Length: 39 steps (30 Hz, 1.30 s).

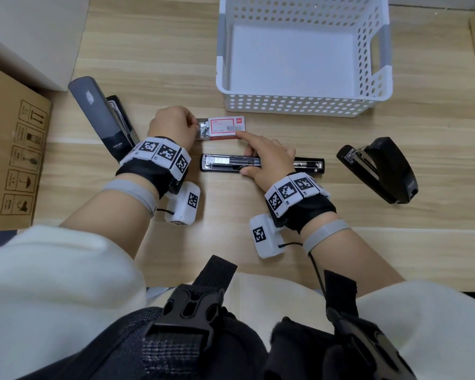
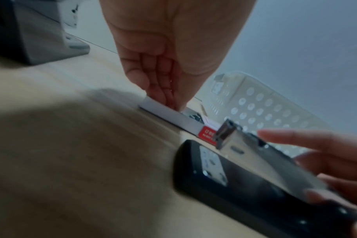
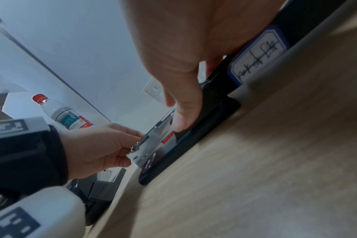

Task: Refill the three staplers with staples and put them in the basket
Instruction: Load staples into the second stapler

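A red and white staple box (image 1: 226,128) lies on the wooden table, its inner tray (image 1: 202,130) pulled out to the left with loose staples showing. My left hand (image 1: 196,127) pinches at that tray (image 2: 163,111). My right hand (image 1: 242,152) presses its straight index finger (image 2: 296,136) on the box's near edge, and the thumb (image 3: 181,119) rests on a slim black stapler (image 1: 261,164) lying fully opened flat, its metal magazine up. A large grey stapler (image 1: 104,119) stands open at the left. A black stapler (image 1: 379,168) lies at the right. The white perforated basket (image 1: 302,105) holds nothing.
A cardboard box (image 1: 14,160) sits at the table's left edge and a white block (image 1: 30,37) behind it. A water bottle (image 3: 65,112) with a red cap stands beyond the left hand. Bare table shows between the flat stapler and my body.
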Available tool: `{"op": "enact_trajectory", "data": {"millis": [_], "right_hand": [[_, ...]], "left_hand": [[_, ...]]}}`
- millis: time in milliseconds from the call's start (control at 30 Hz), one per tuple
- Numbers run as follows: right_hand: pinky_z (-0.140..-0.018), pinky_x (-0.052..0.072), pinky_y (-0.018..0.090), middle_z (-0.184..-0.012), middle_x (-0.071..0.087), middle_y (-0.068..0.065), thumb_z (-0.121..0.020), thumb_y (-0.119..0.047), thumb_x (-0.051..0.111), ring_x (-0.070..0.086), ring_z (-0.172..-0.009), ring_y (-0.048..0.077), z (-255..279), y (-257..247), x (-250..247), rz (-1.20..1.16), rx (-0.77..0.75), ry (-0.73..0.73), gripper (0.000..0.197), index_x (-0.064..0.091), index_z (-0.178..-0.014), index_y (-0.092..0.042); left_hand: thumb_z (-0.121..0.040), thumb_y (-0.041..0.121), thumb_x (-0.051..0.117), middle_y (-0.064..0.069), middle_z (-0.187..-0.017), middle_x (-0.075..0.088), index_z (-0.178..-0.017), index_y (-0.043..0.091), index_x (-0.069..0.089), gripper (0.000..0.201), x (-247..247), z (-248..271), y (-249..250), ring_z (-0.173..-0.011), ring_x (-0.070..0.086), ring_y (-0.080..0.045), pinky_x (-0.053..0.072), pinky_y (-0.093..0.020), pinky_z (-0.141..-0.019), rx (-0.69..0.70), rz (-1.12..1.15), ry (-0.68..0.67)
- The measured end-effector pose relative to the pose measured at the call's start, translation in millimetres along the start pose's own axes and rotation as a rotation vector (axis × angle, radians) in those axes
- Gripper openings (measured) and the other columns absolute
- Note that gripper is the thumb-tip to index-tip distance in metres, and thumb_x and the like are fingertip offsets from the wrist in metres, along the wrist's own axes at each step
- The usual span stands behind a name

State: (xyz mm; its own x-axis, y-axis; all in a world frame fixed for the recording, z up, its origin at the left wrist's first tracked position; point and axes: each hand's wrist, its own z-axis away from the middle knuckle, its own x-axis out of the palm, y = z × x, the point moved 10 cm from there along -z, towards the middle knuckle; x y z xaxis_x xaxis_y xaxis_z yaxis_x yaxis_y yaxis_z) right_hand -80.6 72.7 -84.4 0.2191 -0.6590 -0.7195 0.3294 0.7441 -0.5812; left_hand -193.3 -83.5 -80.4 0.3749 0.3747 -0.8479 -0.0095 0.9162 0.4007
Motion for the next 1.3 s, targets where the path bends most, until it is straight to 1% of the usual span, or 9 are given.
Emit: {"op": "enact_trajectory", "data": {"millis": [267, 433, 700, 767, 867, 967, 1067, 1200, 1300], "right_hand": [[-0.084, 0.016, 0.029, -0.097, 0.049, -0.015, -0.078, -0.023, 0.068, 0.045, -0.104, 0.014, -0.4, -0.9, 1.2, 0.021, -0.004, -0.014, 0.066, 0.036, -0.131, -0.045], [-0.085, 0.016, 0.03, -0.106, 0.056, -0.01, -0.079, -0.023, 0.067, 0.045, -0.106, 0.015, 0.1, -2.8, 0.8, 0.033, -0.016, -0.014, 0.065, 0.036, -0.131, -0.046], [-0.086, 0.017, 0.032, -0.11, 0.056, -0.009, -0.08, -0.023, 0.066, 0.044, -0.111, 0.016, -0.6, -2.3, 2.5, 0.042, -0.025, -0.019, 0.061, 0.039, -0.131, -0.043], [-0.085, 0.017, 0.032, -0.111, 0.056, -0.009, -0.08, -0.023, 0.066, 0.044, -0.111, 0.017, -0.9, -2.2, 2.5, 0.042, -0.026, -0.015, 0.061, 0.039, -0.131, -0.043], [-0.084, 0.016, 0.03, -0.111, 0.056, -0.009, -0.079, -0.023, 0.066, 0.044, -0.111, 0.017, -1.0, -1.8, 2.3, 0.048, -0.022, -0.009, 0.06, 0.04, -0.13, -0.043], [-0.084, 0.016, 0.03, -0.112, 0.056, -0.009, -0.079, -0.023, 0.066, 0.044, -0.112, 0.017, -1.3, -1.5, 2.5, 0.048, -0.02, -0.012, 0.059, 0.041, -0.13, -0.042], [-0.083, 0.016, 0.031, -0.114, 0.056, -0.009, -0.079, -0.024, 0.067, 0.044, -0.113, 0.017, -1.5, -1.9, 2.6, 0.06, -0.023, -0.012, 0.059, 0.041, -0.129, -0.043], [-0.083, 0.015, 0.03, -0.112, 0.056, -0.009, -0.079, -0.024, 0.066, 0.044, -0.112, 0.016, -0.8, -1.1, 3.2, 0.052, -0.023, -0.011, 0.058, 0.042, -0.129, -0.042], [-0.083, 0.016, 0.031, -0.114, 0.056, -0.009, -0.08, -0.024, 0.066, 0.043, -0.113, 0.017, -1.2, -1.5, 3.5, 0.063, -0.026, -0.015, 0.058, 0.042, -0.129, -0.042]], "left_hand": [[-0.084, 0.023, 0.052, -0.014, -0.1, 0.066, -0.091, 0.013, 0.068, 0.02, 0.1, -0.3, 5.1, -0.092, 0.059, -0.036, 0.042, -0.034, -0.071, 0.0, -0.093, 0.034], [-0.085, 0.022, 0.053, -0.011, -0.099, 0.067, -0.086, 0.014, 0.065, 0.015, -9.8, 4.4, 1.4, -0.094, 0.059, -0.033, 0.042, -0.033, -0.074, 0.007, -0.018, 0.084], [-0.08, 0.017, 0.058, -0.003, -0.085, 0.067, -0.081, 0.015, 0.065, 0.007, -22.6, 21.3, 10.0, -0.081, 0.059, -0.017, 0.043, -0.025, -0.075, 0.11, 0.172, 0.116], [-0.08, 0.014, 0.059, -0.001, -0.08, 0.067, -0.081, 0.015, 0.066, 0.008, -22.5, 22.9, 12.4, -0.074, 0.062, -0.014, 0.048, -0.024, -0.074, 0.119, 0.278, 0.103], [-0.084, 0.01, 0.058, 0.007, -0.072, 0.064, -0.086, 0.014, 0.067, 0.011, -16.6, 24.9, 15.1, -0.059, 0.064, 0.0, 0.053, -0.015, -0.064, 0.119, 0.436, 0.044], [-0.084, 0.012, 0.06, 0.003, -0.076, 0.065, -0.089, 0.017, 0.069, 0.012, -12.8, 28.9, 17.3, -0.068, 0.065, -0.009, 0.053, -0.021, -0.074, 0.116, 0.512, 0.025], [-0.084, 0.013, 0.06, 0.002, -0.079, 0.065, -0.094, 0.018, 0.07, 0.015, -11.9, 34.0, 20.2, -0.066, 0.06, 0.0, 0.049, -0.016, -0.075, 0.127, 0.511, 0.033], [-0.081, 0.014, 0.063, -0.006, -0.084, 0.068, -0.1, 0.016, 0.069, 0.02, -7.1, 38.5, 24.9, -0.081, 0.064, -0.016, 0.05, -0.029, -0.088, 0.12, 0.587, -0.008], [-0.076, 0.01, 0.068, -0.004, -0.084, 0.066, -0.1, 0.017, 0.068, 0.025, -3.9, 38.9, 26.6, -0.063, 0.057, 0.004, 0.048, -0.015, -0.078, 0.135, 0.567, -0.018]]}}
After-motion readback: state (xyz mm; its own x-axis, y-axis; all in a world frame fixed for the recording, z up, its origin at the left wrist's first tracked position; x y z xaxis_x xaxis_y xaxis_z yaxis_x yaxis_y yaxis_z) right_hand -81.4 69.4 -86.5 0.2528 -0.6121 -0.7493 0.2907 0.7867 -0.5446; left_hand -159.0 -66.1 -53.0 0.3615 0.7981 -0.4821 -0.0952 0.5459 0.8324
